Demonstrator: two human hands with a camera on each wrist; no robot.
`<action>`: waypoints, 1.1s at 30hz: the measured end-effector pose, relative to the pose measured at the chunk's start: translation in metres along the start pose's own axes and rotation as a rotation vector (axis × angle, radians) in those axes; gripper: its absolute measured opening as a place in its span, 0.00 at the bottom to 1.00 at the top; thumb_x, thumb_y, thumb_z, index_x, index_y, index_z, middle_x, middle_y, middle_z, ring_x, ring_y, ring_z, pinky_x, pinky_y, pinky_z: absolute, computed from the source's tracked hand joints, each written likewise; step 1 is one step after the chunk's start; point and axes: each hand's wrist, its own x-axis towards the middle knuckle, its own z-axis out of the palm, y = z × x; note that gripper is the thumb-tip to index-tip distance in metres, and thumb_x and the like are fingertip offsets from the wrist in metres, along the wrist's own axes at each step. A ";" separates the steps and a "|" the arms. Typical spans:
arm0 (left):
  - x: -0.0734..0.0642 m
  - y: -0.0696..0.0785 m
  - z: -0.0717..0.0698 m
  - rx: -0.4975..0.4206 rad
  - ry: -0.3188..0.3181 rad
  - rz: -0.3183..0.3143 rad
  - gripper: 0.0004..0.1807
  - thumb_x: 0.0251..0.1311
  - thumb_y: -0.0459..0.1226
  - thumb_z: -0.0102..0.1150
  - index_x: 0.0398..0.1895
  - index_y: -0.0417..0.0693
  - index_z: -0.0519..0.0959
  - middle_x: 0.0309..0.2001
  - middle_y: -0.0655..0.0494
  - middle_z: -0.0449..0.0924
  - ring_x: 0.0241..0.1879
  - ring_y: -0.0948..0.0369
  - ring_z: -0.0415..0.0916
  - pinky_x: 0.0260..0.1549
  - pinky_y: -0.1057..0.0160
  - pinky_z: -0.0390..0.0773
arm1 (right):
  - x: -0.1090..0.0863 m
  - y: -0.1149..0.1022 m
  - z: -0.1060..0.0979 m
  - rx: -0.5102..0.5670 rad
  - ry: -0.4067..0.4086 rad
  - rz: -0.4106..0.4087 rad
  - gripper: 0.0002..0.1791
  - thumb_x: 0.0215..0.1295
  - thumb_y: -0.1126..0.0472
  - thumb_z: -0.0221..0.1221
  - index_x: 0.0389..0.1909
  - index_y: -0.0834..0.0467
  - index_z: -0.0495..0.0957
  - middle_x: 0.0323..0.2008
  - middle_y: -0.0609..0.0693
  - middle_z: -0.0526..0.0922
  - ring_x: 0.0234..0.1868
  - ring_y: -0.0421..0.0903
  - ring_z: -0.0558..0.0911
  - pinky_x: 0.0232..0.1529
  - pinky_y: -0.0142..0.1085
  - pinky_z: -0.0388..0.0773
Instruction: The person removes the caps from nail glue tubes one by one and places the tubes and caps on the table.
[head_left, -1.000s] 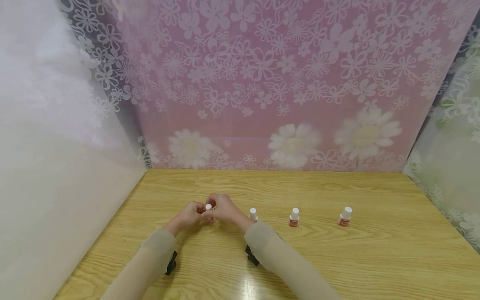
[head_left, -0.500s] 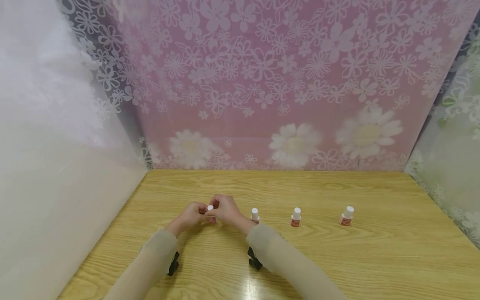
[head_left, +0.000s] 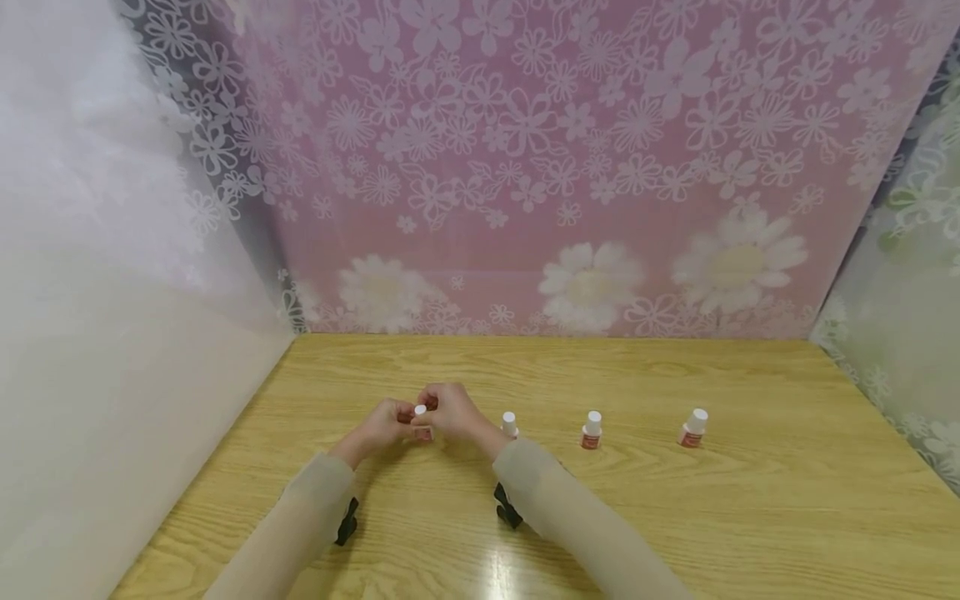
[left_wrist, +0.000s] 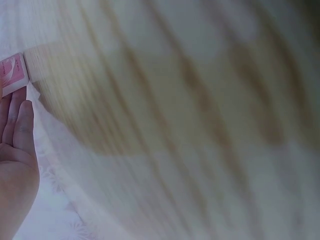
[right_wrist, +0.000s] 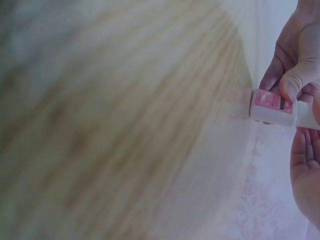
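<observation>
A small white bottle (head_left: 424,434) with a pink-red label stands upright between my hands, its base at or just above the wooden table (head_left: 450,533). My left hand (head_left: 381,425) grips the bottle's body; in the right wrist view its thumb (right_wrist: 295,82) presses beside the label (right_wrist: 272,102). From the right, my right hand (head_left: 455,414) has its fingertips round the white cap (head_left: 421,409). The left wrist view catches only the bottle's lower part (left_wrist: 16,71) and some of my left hand (left_wrist: 20,165).
Three similar bottles stand in a row to the right: one (head_left: 509,422) partly behind my right wrist, another (head_left: 592,431) farther along, and the last (head_left: 693,428) farthest right. A pink floral sheet (head_left: 510,275) backs the table. A pale sheet (head_left: 135,358) borders its left side.
Both hands stay at the bottle and hardly move. In the head view slightly more of its label shows than a second ago.
</observation>
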 end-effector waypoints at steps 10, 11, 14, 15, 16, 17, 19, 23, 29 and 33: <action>-0.002 0.001 0.000 -0.019 -0.017 0.008 0.07 0.54 0.25 0.54 0.36 0.28 0.76 0.36 0.40 0.79 0.36 0.53 0.77 0.38 0.59 0.74 | -0.001 -0.002 -0.001 0.028 -0.048 -0.015 0.04 0.50 0.72 0.61 0.27 0.61 0.77 0.27 0.49 0.79 0.28 0.37 0.73 0.30 0.28 0.71; -0.002 0.001 0.000 -0.024 -0.015 0.001 0.07 0.54 0.25 0.54 0.35 0.28 0.76 0.36 0.40 0.79 0.36 0.53 0.77 0.39 0.59 0.74 | -0.001 -0.002 -0.001 0.033 -0.054 -0.013 0.04 0.51 0.73 0.60 0.27 0.62 0.77 0.27 0.50 0.79 0.28 0.37 0.73 0.31 0.28 0.71; -0.003 0.000 0.000 -0.036 -0.014 -0.010 0.07 0.54 0.25 0.54 0.35 0.28 0.76 0.36 0.40 0.79 0.36 0.53 0.77 0.39 0.59 0.74 | -0.001 -0.001 -0.001 0.033 -0.064 -0.020 0.04 0.52 0.73 0.60 0.28 0.63 0.77 0.29 0.53 0.79 0.29 0.38 0.74 0.31 0.28 0.71; -0.003 0.000 0.000 -0.040 -0.015 -0.008 0.07 0.54 0.25 0.54 0.35 0.28 0.76 0.36 0.40 0.79 0.37 0.53 0.77 0.39 0.58 0.74 | -0.001 -0.001 -0.001 0.035 -0.065 -0.023 0.04 0.52 0.72 0.59 0.28 0.62 0.77 0.29 0.52 0.79 0.30 0.38 0.75 0.31 0.28 0.71; -0.003 0.000 0.000 -0.039 -0.016 -0.006 0.07 0.54 0.25 0.54 0.36 0.28 0.76 0.36 0.40 0.79 0.36 0.53 0.77 0.39 0.58 0.74 | -0.002 -0.001 -0.001 0.038 -0.064 -0.025 0.04 0.52 0.72 0.60 0.28 0.62 0.77 0.29 0.52 0.79 0.31 0.39 0.75 0.32 0.28 0.72; -0.003 0.001 0.000 -0.044 -0.017 -0.004 0.07 0.55 0.25 0.54 0.36 0.28 0.76 0.35 0.40 0.79 0.36 0.53 0.77 0.40 0.58 0.74 | -0.002 -0.002 -0.002 0.040 -0.063 -0.025 0.04 0.52 0.71 0.61 0.29 0.62 0.76 0.30 0.51 0.79 0.33 0.40 0.76 0.32 0.29 0.72; -0.002 0.002 0.000 -0.064 -0.018 -0.002 0.08 0.55 0.25 0.53 0.37 0.27 0.75 0.35 0.40 0.79 0.36 0.52 0.77 0.40 0.58 0.74 | -0.003 -0.003 -0.002 0.042 -0.053 -0.012 0.07 0.51 0.68 0.63 0.31 0.61 0.75 0.30 0.49 0.78 0.35 0.42 0.76 0.33 0.30 0.72; -0.003 0.005 -0.002 -0.068 -0.012 0.006 0.07 0.56 0.25 0.52 0.36 0.26 0.75 0.34 0.39 0.79 0.35 0.51 0.78 0.40 0.58 0.74 | -0.003 -0.005 -0.001 0.028 -0.007 0.022 0.12 0.47 0.63 0.66 0.32 0.60 0.74 0.29 0.47 0.77 0.33 0.41 0.75 0.32 0.30 0.71; -0.003 0.004 -0.001 -0.021 0.007 -0.017 0.05 0.55 0.26 0.54 0.33 0.29 0.77 0.32 0.42 0.80 0.35 0.54 0.78 0.40 0.60 0.74 | -0.009 -0.008 0.005 0.016 0.081 0.047 0.11 0.45 0.64 0.67 0.27 0.61 0.74 0.24 0.46 0.77 0.26 0.38 0.74 0.26 0.28 0.71; -0.002 0.004 -0.001 -0.001 0.015 -0.019 0.05 0.53 0.26 0.57 0.33 0.30 0.78 0.32 0.44 0.80 0.35 0.55 0.78 0.39 0.60 0.74 | -0.011 -0.008 0.005 0.028 0.111 0.064 0.11 0.46 0.64 0.67 0.27 0.62 0.75 0.23 0.47 0.77 0.25 0.38 0.74 0.24 0.28 0.71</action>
